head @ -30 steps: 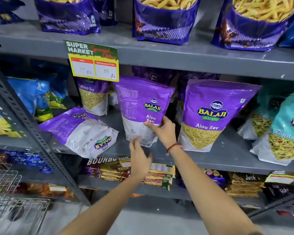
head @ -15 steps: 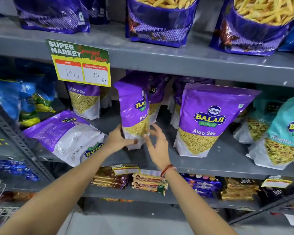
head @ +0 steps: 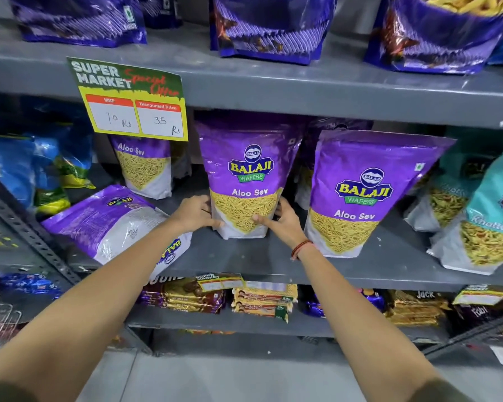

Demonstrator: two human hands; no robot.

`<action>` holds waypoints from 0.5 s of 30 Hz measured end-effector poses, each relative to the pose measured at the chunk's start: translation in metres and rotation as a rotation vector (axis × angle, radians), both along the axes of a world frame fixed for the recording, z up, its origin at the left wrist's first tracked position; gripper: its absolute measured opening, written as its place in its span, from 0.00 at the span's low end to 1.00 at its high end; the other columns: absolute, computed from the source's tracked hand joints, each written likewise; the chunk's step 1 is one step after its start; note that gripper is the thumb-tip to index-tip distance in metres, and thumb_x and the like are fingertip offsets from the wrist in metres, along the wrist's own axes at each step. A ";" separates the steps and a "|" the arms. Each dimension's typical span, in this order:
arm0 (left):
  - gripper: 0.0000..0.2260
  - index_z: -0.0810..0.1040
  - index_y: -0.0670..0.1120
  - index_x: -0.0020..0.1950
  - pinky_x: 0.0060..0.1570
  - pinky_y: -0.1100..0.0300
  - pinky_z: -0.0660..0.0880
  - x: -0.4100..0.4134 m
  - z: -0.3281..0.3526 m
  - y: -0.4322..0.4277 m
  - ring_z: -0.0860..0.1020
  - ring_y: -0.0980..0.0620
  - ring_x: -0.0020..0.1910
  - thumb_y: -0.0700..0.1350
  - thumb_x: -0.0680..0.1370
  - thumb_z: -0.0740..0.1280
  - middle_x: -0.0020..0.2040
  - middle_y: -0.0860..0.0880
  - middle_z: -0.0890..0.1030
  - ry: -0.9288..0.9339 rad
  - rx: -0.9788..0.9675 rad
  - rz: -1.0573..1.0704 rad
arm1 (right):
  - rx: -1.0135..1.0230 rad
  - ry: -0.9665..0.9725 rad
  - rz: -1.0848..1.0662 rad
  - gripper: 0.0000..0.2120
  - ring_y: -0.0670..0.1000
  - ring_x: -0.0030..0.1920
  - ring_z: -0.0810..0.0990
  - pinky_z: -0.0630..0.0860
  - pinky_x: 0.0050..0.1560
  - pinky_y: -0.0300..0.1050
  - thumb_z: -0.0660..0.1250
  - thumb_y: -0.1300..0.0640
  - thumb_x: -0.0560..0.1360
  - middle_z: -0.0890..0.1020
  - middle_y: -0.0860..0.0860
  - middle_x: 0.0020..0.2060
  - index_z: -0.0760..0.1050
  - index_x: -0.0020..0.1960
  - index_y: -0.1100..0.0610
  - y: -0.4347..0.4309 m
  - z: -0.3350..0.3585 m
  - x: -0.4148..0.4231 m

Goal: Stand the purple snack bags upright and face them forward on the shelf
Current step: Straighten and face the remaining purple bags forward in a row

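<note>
Left hand (head: pixel 196 213) and right hand (head: pixel 282 223) outstretched, fingers curled inward

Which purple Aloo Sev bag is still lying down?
The purple bag at the left, beside the left hand: it lies flat, back side up. The others stand upright.

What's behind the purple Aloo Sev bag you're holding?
Behind the held purple Aloo Sev bag, a second purple bag's edge shows to its right; the held one covers the rest, so its facing is unclear.
</note>
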State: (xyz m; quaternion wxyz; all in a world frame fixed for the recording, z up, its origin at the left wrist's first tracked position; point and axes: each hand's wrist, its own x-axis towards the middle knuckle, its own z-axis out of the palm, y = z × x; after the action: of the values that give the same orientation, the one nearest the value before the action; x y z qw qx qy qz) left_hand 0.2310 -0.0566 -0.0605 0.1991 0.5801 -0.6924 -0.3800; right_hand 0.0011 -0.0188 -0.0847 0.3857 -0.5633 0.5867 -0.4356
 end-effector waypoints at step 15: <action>0.24 0.75 0.41 0.60 0.52 0.61 0.70 -0.006 0.009 0.032 0.78 0.50 0.51 0.46 0.67 0.76 0.52 0.46 0.81 -0.093 -0.155 -0.032 | -0.111 -0.090 -0.257 0.29 0.44 0.50 0.77 0.75 0.48 0.30 0.76 0.52 0.67 0.78 0.48 0.51 0.68 0.64 0.56 0.052 -0.011 0.020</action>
State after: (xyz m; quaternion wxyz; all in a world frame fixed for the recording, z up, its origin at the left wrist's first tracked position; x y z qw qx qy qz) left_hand 0.2251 -0.0246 -0.0516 0.2050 0.5691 -0.7373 -0.3008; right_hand 0.0213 0.0335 -0.0958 0.3210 -0.4840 0.6110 -0.5380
